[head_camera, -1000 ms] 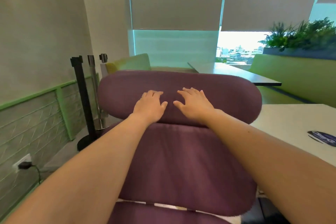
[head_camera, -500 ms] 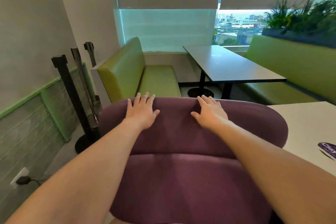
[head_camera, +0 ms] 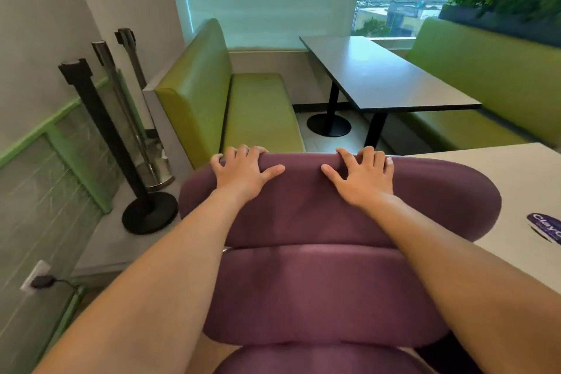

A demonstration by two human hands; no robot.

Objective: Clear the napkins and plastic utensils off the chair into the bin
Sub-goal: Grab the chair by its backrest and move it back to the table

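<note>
I see purple chair (head_camera: 328,288) filling centre, padded back toward me. Left hand (head_camera: 243,174) grasps top edge at 11 o'clock, fingers curled over far rim, thumb on near face. Right hand (head_camera: 362,176) grasps same edge at 1 o'clock, apart from left. White table (head_camera: 501,173) at 3 o'clock, touching chair back. I cannot see seat from here.

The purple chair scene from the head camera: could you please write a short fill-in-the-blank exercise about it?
1. Both hands grip the top of the ____ chair.
2. The left hand and right hand curl their ____ over the chair's top edge.
3. The bench behind the chair is ____.
4. The black post stands to the chair's ____.

Missing words: purple; fingers; green; left
</note>
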